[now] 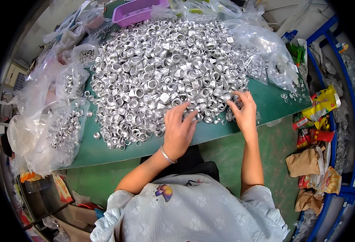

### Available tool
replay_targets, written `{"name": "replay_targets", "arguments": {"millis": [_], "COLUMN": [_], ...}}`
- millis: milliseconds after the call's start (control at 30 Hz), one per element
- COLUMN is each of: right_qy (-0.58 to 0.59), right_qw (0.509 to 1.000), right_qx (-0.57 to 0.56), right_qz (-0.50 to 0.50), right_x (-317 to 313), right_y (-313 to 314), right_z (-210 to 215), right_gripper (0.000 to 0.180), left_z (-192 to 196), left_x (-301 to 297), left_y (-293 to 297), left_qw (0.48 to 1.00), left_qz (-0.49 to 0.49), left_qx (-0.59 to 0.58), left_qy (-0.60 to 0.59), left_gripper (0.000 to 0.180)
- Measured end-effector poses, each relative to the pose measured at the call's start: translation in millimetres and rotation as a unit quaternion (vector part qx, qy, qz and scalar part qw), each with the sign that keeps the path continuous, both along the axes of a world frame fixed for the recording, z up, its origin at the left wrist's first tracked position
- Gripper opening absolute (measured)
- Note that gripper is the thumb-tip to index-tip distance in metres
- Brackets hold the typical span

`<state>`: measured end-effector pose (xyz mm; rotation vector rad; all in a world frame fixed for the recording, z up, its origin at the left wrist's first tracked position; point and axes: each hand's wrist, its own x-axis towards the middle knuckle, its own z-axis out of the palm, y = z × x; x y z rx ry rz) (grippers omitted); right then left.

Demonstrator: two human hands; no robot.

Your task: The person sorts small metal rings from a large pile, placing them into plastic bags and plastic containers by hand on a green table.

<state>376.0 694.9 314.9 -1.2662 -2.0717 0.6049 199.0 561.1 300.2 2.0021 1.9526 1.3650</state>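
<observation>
A big heap of silver-coloured metal rings (153,76) covers most of the green table (262,99) in front of me. At the heap's near edge is my left hand (178,131), its fingers apart and their tips at the rings; I see nothing held in it. Farther right, my right hand (246,113) reaches to the heap's right edge. Its thumb and fingers are curved with a gap between them, and no ring shows in it. Some rings by the fingertips are partly hidden. A silver bracelet (167,155) circles my left wrist.
Clear plastic bags with rings lie at the left (44,129) and the back right (272,52). A purple basket (134,13) stands at the back. Loose rings (293,95) lie near the right corner. Beyond is a blue rack (334,133) with snack packets (324,103) beside it.
</observation>
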Motion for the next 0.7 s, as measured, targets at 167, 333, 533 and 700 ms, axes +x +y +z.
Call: {"name": "replay_targets", "arguments": {"millis": [167, 333, 533, 700], "right_qy": [-0.04, 0.008, -0.06, -0.058], "right_qw": [0.997, 0.995, 0.975, 0.961], "right_qx": [0.067, 0.097, 0.214, 0.272], "right_qz": [-0.022, -0.013, 0.015, 0.005], "right_x": [-2.0, 0.8, -11.9, -18.2], "right_y": [-2.2, -5.6, -0.2, 0.4], "right_z": [-21.1, -14.6, -31.0, -31.4], "right_gripper": [0.035, 0.023, 0.024, 0.026], "left_z": [7.4, 3.7, 9.6, 20.8], "left_x": [6.3, 2.3, -1.6, -10.9], "left_y": [25.6, 49.7, 58.3, 50.6], "left_qw": [0.997, 0.991, 0.997, 0.931], "left_qz": [0.035, 0.044, 0.038, -0.019], "left_qx": [-0.03, -0.055, 0.029, -0.051], "left_qy": [0.058, 0.11, 0.055, -0.36], "left_gripper": [0.032, 0.024, 0.022, 0.018]}}
